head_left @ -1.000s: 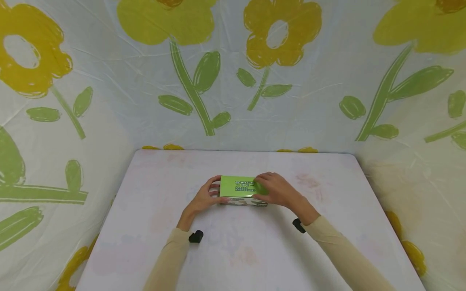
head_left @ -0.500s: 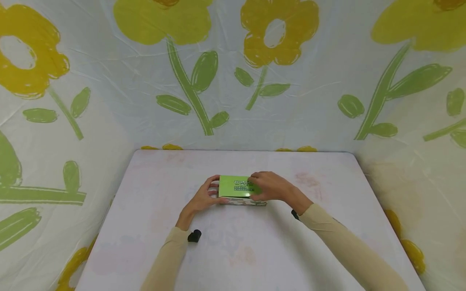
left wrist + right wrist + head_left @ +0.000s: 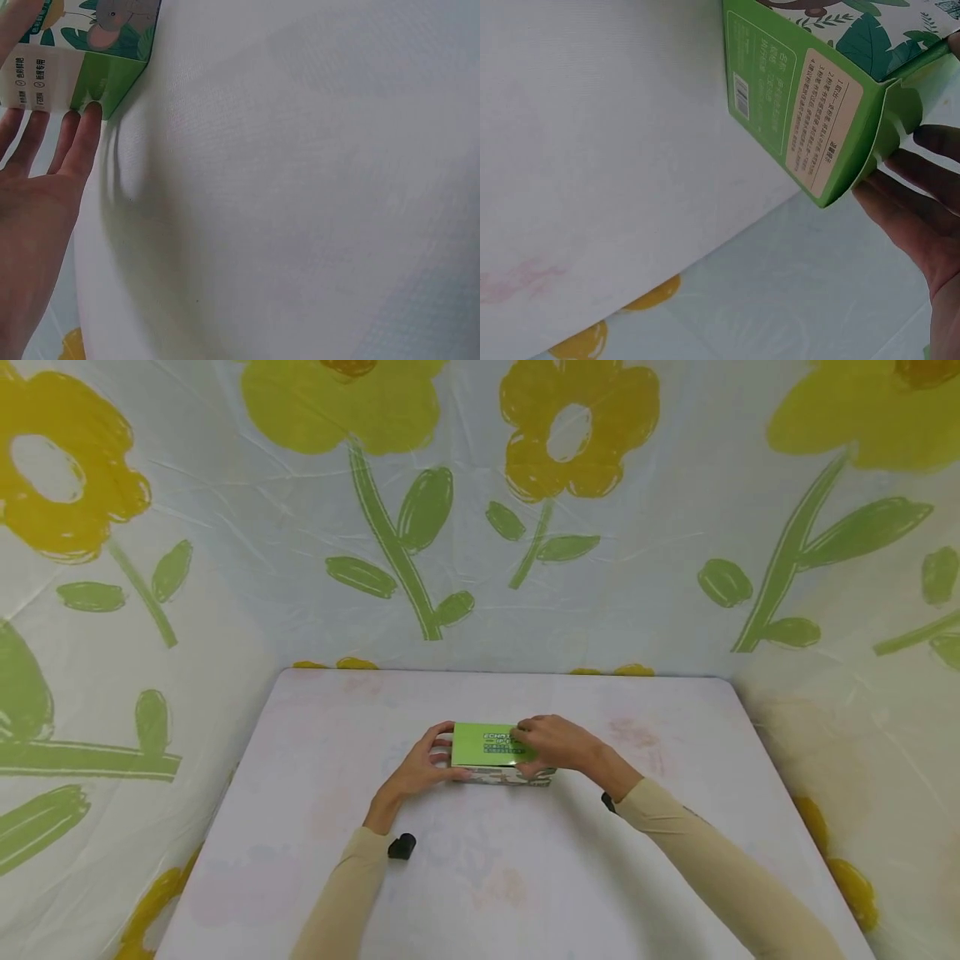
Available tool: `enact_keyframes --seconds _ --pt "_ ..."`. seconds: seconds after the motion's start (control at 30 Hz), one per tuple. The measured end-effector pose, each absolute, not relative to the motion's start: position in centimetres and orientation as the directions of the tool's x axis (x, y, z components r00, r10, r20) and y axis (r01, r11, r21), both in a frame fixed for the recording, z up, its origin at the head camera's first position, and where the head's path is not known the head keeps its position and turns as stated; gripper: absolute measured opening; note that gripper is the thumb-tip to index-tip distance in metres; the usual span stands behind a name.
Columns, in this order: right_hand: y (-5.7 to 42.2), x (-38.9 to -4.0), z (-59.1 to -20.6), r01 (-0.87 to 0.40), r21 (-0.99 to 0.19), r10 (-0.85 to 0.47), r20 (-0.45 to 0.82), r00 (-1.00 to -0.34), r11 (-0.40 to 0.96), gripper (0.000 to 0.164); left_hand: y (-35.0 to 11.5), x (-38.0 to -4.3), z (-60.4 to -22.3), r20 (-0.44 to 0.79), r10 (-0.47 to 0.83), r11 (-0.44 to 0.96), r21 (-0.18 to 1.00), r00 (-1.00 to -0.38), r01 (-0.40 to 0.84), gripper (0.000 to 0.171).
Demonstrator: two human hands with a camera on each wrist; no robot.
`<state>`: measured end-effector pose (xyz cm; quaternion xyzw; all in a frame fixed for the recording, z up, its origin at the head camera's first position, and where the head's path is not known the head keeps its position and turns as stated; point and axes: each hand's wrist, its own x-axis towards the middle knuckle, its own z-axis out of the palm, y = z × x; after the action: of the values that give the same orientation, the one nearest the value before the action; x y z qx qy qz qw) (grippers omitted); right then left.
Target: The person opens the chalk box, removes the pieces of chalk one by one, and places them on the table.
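Observation:
A small cardboard box [image 3: 491,775] with a bright green printed lid [image 3: 471,743] stands on the table in the head view. My left hand [image 3: 412,771] grips its left end, thumb on the front side and fingers around the back; the left wrist view shows the fingertips against the box's printed side [image 3: 41,79]. From the right, my right hand [image 3: 562,745] pinches the lid, thumb in front and fingers curled at the back. In the right wrist view a green flap [image 3: 892,124] stands slightly off the box's end panel [image 3: 799,105], with fingers beneath it. The box's inside is hidden.
The pale table [image 3: 450,893] has rounded far corners. Flower-printed cloth [image 3: 637,568] hangs behind and at both sides. A black wrist device [image 3: 402,846] sits at the left cuff, and another shows partly at the right cuff.
My right hand has shifted a little left over the lid, and the lid's front edge has lifted slightly from the box. The left hand stays at the box's left end.

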<state>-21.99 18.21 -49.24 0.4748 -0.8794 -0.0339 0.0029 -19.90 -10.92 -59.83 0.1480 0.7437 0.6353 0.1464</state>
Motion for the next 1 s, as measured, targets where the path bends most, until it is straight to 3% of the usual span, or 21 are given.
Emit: enact_keyframes --seconds 0.23,0.63,0.87,1.0 --pt "18.2 -22.2 -49.2 -0.837 0.035 -0.836 -0.036 -0.548 0.546 0.047 -10.9 -19.9 -59.6 -0.035 0.403 0.167 0.985 -0.914 0.036 0.096" --pt "18.2 -22.6 -48.4 -0.803 -0.14 -0.815 -0.079 -0.574 0.579 0.048 -11.0 -19.9 -59.4 -0.022 0.406 0.162 0.985 -0.914 0.049 0.095" --pt "19.3 -21.4 -49.4 -0.801 -0.107 -0.803 0.034 -0.595 0.589 0.056 -11.0 -19.8 -59.4 -0.028 0.398 0.16 0.986 -0.917 0.039 0.096" --pt "20.6 -20.3 -50.4 -0.786 -0.161 -0.78 0.111 -0.615 0.597 0.067 -11.0 -19.7 -59.2 -0.038 0.4 0.154 0.988 -0.916 0.026 0.097"
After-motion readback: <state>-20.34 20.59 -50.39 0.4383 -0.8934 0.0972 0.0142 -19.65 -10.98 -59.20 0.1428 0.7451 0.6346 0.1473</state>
